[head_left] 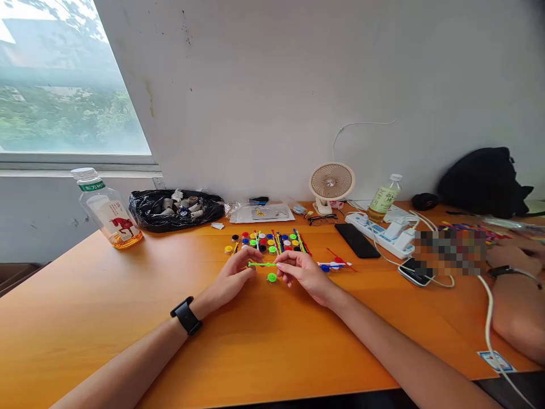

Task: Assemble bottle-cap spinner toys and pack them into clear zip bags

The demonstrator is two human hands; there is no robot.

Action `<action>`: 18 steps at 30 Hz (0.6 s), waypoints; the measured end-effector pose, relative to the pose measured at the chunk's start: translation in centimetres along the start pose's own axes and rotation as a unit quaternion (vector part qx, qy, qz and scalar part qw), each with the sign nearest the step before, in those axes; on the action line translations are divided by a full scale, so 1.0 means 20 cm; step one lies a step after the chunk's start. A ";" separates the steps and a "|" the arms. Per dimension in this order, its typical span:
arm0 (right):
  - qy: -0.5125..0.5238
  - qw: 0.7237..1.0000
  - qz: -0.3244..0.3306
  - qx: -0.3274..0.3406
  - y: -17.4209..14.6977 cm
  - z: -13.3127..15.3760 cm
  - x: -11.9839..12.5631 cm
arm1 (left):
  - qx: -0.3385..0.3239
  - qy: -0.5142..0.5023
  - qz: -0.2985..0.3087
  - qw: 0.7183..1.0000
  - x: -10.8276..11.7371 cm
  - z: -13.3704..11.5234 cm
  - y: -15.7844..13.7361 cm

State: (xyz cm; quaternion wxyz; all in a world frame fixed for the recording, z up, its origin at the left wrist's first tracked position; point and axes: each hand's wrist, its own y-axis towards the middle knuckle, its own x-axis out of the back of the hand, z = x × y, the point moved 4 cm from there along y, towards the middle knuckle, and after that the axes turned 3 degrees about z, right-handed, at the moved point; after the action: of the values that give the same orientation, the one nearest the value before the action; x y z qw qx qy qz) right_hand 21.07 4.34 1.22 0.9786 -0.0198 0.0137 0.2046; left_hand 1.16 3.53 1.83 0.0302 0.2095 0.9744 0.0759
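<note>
Nearby, a black bag (142, 220) holds greyish bits (168, 203); right fingers (290, 259) pinch a green stick (264, 264), left fingers (242, 257) unclear in grip.

Forearms (131, 358) angled inward; left fingers (244, 257) loosely curled; right fingers (289, 268) pinched

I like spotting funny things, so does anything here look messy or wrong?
Yes: the wall has dark specks and a yellowish streak near the window, so it looks dirty. The black bag gapes open, which looks untidy. I see nothing spilled.
</note>
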 end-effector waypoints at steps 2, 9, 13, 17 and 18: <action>0.000 1.000 -0.009 -0.023 0.00 -0.01 0.01 | -0.022 0.050 0.019 0.998 0.00 0.00 0.00; -0.054 0.996 -0.023 -0.068 0.01 -0.04 0.03 | -0.051 0.156 0.046 0.985 -0.04 0.03 -0.01; -0.075 0.994 -0.024 -0.076 0.02 -0.05 0.05 | -0.064 0.209 0.055 0.974 -0.04 0.03 -0.01; -0.088 0.992 -0.020 -0.090 0.02 -0.05 0.05 | -0.082 0.243 0.059 0.965 -0.04 0.02 -0.01; -0.091 0.991 -0.015 -0.095 0.02 -0.05 0.05 | -0.088 0.239 0.057 0.965 -0.04 0.01 -0.01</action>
State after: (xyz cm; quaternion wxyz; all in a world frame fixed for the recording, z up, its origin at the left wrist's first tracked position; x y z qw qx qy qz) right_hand 21.81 4.96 0.23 0.9723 -0.0937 -0.0955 0.1915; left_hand 1.85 2.98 1.63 -0.1890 0.2367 0.9293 0.2112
